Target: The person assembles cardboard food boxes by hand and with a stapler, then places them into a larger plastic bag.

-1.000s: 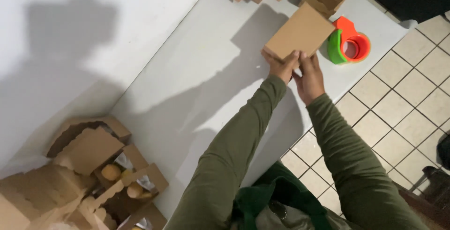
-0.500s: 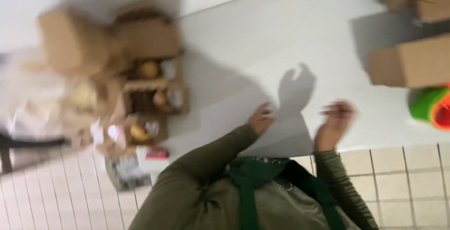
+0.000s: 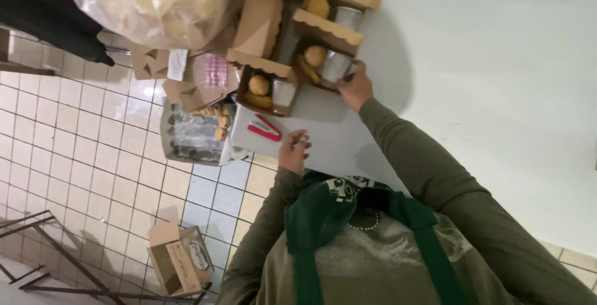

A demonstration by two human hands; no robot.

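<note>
My right hand (image 3: 356, 87) reaches across the white table (image 3: 497, 93) and grips the near edge of an open cardboard meal box (image 3: 323, 62). That box holds a round bun and a clear lidded cup. My left hand (image 3: 294, 149) rests on the table's edge with its fingers loosely curled and nothing in it. It lies just right of a red stapler (image 3: 265, 129). A second open box (image 3: 266, 87) with a bun and a cup sits left of the first. Both arms wear olive sleeves, over a green apron.
A large clear bag of bread rolls (image 3: 155, 0) and several closed cardboard boxes (image 3: 258, 22) crowd the table's far left end. A tray of clear containers (image 3: 193, 134) overhangs the tiled floor. A small carton (image 3: 180, 258) and a metal frame (image 3: 62, 261) stand on the floor.
The view swung from the table end with a closed box and a green-orange tape dispenser to the pile of open boxes. Both hands left the closed box; my right hand now grips an open one.
</note>
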